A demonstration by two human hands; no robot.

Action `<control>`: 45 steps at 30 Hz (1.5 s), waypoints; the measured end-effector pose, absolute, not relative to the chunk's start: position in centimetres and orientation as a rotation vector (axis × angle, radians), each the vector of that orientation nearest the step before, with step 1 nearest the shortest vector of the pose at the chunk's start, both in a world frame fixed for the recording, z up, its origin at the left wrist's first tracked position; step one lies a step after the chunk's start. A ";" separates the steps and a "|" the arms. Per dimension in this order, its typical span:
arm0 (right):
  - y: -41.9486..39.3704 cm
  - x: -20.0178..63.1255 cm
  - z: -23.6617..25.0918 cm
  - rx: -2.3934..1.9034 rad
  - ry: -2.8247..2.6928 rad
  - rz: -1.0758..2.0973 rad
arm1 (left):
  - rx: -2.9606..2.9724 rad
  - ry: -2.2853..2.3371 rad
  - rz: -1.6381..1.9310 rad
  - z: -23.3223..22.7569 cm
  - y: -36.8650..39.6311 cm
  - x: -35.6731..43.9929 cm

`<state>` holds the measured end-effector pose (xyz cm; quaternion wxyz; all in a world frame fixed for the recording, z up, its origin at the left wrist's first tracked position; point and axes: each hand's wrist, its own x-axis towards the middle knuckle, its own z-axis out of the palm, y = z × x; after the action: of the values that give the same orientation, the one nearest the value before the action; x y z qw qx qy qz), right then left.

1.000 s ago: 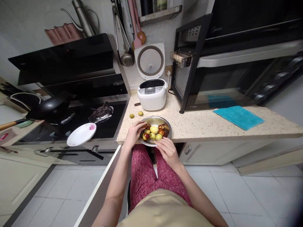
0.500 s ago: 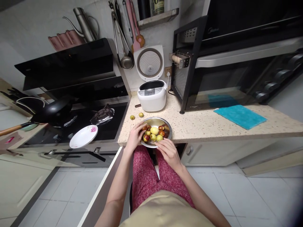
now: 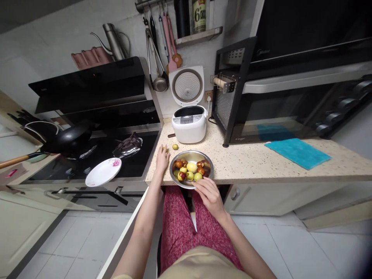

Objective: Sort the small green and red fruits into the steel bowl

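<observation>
A steel bowl (image 3: 212,170) of green and red-brown jujubes (image 3: 192,167) stands at the counter's front edge. Left of it, my left hand (image 3: 162,159) is on the countertop, fingers closed round a green jujube (image 3: 165,149) that shows only in part. A second loose jujube (image 3: 175,147) lies a little to the right of those fingertips, untouched. At the bowl's near right rim, my right hand (image 3: 209,194) has its fingers pressed together on the edge; the thumb is partly hidden.
Behind the bowl stands a white rice cooker (image 3: 189,131), lid raised. A flowered plate (image 3: 101,174) sits at the front edge of the stove (image 3: 95,151). On the right are a black oven (image 3: 279,104) and a blue cloth (image 3: 299,152). An open drawer edge (image 3: 124,232) is beside my left arm.
My left hand has left the bowl and moved left and back to a loose jujube on the counter. The right hand stays at the rim. The camera view has shifted slightly.
</observation>
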<state>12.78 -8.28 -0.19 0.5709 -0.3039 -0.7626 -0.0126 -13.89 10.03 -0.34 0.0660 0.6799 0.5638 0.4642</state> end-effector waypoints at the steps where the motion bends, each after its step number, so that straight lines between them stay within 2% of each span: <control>1: -8.2 12.8 -0.2 -0.709 -1.785 -0.038 | 2.069 1.703 1.392 -0.5 10.2 -13.9; 19: -8.3 12.2 -0.6 -0.729 -1.768 -0.080 | 2.027 1.657 1.553 2.2 8.0 -13.0; 24: -8.2 12.0 -0.5 -0.722 -1.765 -0.067 | 2.015 1.412 1.668 4.2 5.8 -11.4; 31: -8.3 12.1 -0.5 -0.729 -1.759 -0.028 | 2.449 1.042 1.261 7.6 4.4 -8.8; 36: -8.3 12.1 -0.7 -0.727 -1.754 -0.028 | 2.608 0.942 0.950 7.6 4.4 -7.7; 45: -8.2 12.0 -0.7 -0.729 -1.742 -0.032 | 2.548 0.947 0.867 6.8 4.5 -7.4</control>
<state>11.98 -8.19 -0.73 0.5862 -0.3127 -0.7473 -0.0136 -7.40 4.49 6.83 0.1438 0.8838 0.3284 0.3007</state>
